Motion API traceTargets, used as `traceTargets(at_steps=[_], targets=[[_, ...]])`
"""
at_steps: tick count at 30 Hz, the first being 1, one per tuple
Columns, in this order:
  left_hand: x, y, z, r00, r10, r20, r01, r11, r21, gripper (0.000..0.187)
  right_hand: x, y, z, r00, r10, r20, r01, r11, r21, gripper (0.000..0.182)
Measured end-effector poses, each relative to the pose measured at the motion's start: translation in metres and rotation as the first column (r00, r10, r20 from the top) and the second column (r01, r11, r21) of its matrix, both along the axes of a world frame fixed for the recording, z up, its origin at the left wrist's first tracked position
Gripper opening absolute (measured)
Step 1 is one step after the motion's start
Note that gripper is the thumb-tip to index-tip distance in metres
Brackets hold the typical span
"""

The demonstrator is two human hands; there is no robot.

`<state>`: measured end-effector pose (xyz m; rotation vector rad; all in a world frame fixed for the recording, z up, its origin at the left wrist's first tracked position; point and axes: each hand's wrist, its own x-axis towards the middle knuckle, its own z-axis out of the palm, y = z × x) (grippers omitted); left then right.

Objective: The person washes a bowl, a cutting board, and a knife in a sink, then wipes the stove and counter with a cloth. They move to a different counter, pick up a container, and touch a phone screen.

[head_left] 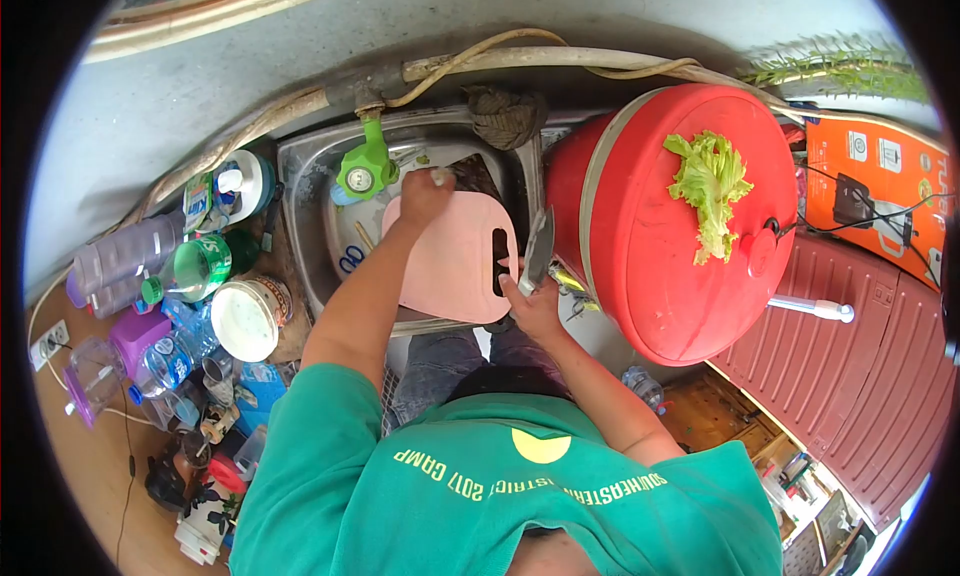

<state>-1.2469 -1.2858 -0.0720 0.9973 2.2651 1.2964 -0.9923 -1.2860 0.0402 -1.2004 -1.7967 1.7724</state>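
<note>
A pink cutting board [450,256] lies tilted over the sink [310,246], its slotted handle at the right. My left hand [428,198] is closed at the board's far edge; something pale shows by its fingers, too small to name. Beside the slot, my right hand [535,306] grips a broad-bladed knife [540,248] with the blade pointing away from me. The knife's handle is hidden in that hand. Fingers of the right hand also reach the board's right edge. Past the left hand, a green tap [368,168] hangs over the basin.
A large red lidded container [650,226] stands right of the sink, with a lettuce leaf [712,191] on its lid. Bottles [205,266] and a white tub [245,321] crowd the left. A dark scrubber [505,116] rests on the sink's back rim. Blue-handled scissors [351,259] lie inside.
</note>
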Motion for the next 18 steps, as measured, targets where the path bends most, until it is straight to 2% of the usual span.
traceTargets(at_steps=[1,2,3,4,5,7,8,10,11,12,13,15,16,17,18], targets=[[0.006,0.002,0.008,0.999,0.049,-0.003,-0.048,0.993,0.105,0.021,0.000,0.000,0.000,1.000,0.011,0.000,-0.011,0.999,-0.039,0.021],[0.020,0.009,0.015,0.998,0.010,-0.069,-0.008,1.000,0.026,0.022,-0.001,-0.004,-0.001,1.000,0.012,0.001,-0.012,0.999,-0.047,0.021],[0.037,0.017,0.020,0.997,-0.037,0.072,0.045,0.994,-0.103,0.022,-0.002,-0.008,0.002,1.000,0.018,-0.003,-0.018,0.998,-0.067,0.020],[0.052,0.021,0.056,0.988,-0.142,0.064,0.144,0.989,-0.038,0.021,-0.004,-0.010,0.004,1.000,0.025,-0.009,-0.026,0.996,-0.081,0.020],[0.057,0.019,0.065,0.988,-0.140,0.065,0.142,0.989,-0.034,0.021,-0.004,-0.010,0.003,1.000,0.028,-0.007,-0.028,0.997,-0.078,0.020],[0.066,0.017,0.070,0.990,-0.141,-0.014,0.141,0.974,0.180,0.023,0.000,-0.013,0.001,1.000,-0.011,0.001,0.011,0.998,-0.054,0.021],[0.058,0.010,0.056,0.986,-0.053,-0.159,0.086,0.973,0.212,0.016,0.001,-0.015,0.000,0.999,-0.017,-0.032,0.017,1.000,-0.007,0.020],[0.032,-0.019,-0.002,0.932,0.197,-0.304,-0.171,0.979,0.108,0.021,0.004,-0.013,0.003,0.999,-0.013,-0.040,0.015,0.999,0.050,0.020],[0.018,-0.035,-0.002,0.938,0.251,-0.241,-0.283,0.953,-0.109,0.025,0.006,-0.013,0.004,0.999,-0.017,-0.047,0.022,0.995,0.099,0.020],[0.009,-0.049,-0.004,0.908,0.344,-0.240,-0.382,0.915,-0.130,0.027,0.009,-0.013,0.001,0.999,-0.021,-0.041,0.025,0.995,0.101,0.020],[0.014,-0.051,-0.008,0.910,0.341,-0.234,-0.378,0.916,-0.136,0.027,0.011,-0.013,-0.003,0.998,-0.046,-0.045,0.048,0.998,0.036,0.020],[0.027,-0.056,-0.009,0.890,0.448,-0.081,-0.455,0.873,-0.173,0.028,0.013,-0.017,-0.009,0.997,-0.068,-0.043,0.066,0.997,-0.043,0.020],[0.041,-0.048,-0.007,0.913,0.387,-0.129,-0.399,0.913,-0.085,0.026,0.013,-0.020,-0.010,0.997,-0.079,-0.001,0.079,0.995,-0.060,0.019],[0.061,-0.040,0.019,0.959,0.282,-0.026,-0.282,0.943,-0.178,0.021,0.011,-0.021,-0.012,0.995,-0.089,0.040,0.092,0.993,-0.075,0.019],[0.078,-0.041,0.013,0.988,0.090,-0.126,-0.090,0.996,0.006,0.016,0.010,-0.022,-0.016,0.996,-0.089,0.005,0.089,0.995,-0.038,0.018]])
